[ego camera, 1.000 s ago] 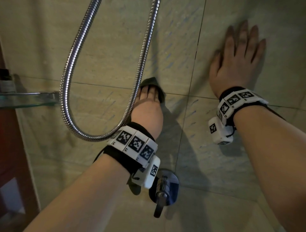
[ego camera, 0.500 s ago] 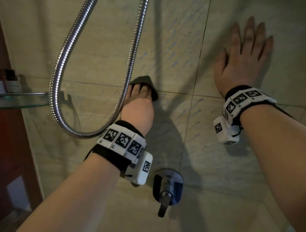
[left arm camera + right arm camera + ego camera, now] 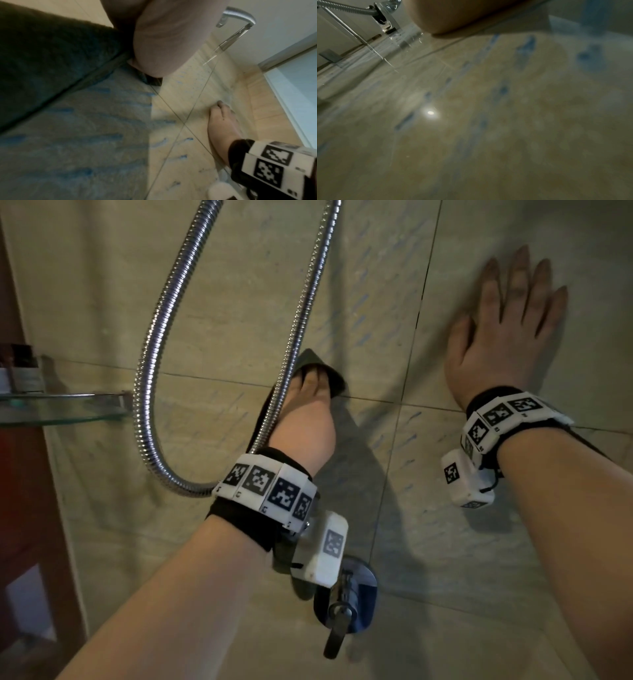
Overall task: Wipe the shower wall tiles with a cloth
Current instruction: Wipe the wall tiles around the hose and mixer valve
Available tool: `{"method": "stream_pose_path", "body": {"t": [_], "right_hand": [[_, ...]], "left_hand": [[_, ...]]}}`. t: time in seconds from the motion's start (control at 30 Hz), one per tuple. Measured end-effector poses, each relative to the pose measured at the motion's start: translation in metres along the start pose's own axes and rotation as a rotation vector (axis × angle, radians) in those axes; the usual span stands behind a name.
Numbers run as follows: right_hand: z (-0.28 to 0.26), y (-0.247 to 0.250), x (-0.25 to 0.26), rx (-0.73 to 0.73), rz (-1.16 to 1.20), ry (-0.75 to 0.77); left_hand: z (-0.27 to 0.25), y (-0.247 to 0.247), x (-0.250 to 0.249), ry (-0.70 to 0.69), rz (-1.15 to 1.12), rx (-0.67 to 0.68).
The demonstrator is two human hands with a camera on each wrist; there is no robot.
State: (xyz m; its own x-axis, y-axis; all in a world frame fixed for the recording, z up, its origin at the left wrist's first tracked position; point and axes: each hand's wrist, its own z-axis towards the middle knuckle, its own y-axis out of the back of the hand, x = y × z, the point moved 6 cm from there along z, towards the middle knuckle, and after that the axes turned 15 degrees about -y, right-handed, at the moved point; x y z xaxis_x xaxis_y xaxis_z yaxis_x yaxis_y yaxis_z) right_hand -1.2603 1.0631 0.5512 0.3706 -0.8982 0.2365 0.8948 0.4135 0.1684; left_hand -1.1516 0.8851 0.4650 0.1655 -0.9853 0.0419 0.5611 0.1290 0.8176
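Left hand is flat on the wall tiles with the dark cloth pinned underneath, fingers stretched out straight over it and pressing, a dark corner poking out past the fingertips right by a grout line, and the left wrist view confirms it, a big dark fold of cloth trapped between palm and tile. Over on the other side the right hand is spread wide on the tile, fingers straight and splayed, holding nothing, looks like a brace. Now the danger here: the shower hose hangs in a loop and its near strand runs straight across the left hand and wrist, so I'd say a wide sweep to the left could drag the hose along or snag the wristband. Just below the left wrist sits the chrome mixer handle, and a downward stroke might knock it and start the water. Off to the left a glass shelf carries small bottles, close enough to the hose loop that a swing could bump them, and pale blue streaks still show on the tiles, so there's wiping left to do
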Motion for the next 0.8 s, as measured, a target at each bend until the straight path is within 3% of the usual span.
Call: {"method": "stream_pose_path", "body": {"t": [0.5, 0.63, 0.8], "right_hand": [[-0.001, 0.002, 0.001, -0.004, -0.007, -0.012], [-0.001, 0.003, 0.001, 0.006, 0.009, -0.011], [0.0, 0.002, -0.001, 0.026, 0.026, -0.011]], "left_hand": [[0.012, 0.002, -0.055, -0.314, -0.053, -0.071], [0.018, 0.005, -0.07, -0.407, -0.183, -0.094], [0.017, 0.009, -0.071, -0.38, -0.509, -0.17]]}}
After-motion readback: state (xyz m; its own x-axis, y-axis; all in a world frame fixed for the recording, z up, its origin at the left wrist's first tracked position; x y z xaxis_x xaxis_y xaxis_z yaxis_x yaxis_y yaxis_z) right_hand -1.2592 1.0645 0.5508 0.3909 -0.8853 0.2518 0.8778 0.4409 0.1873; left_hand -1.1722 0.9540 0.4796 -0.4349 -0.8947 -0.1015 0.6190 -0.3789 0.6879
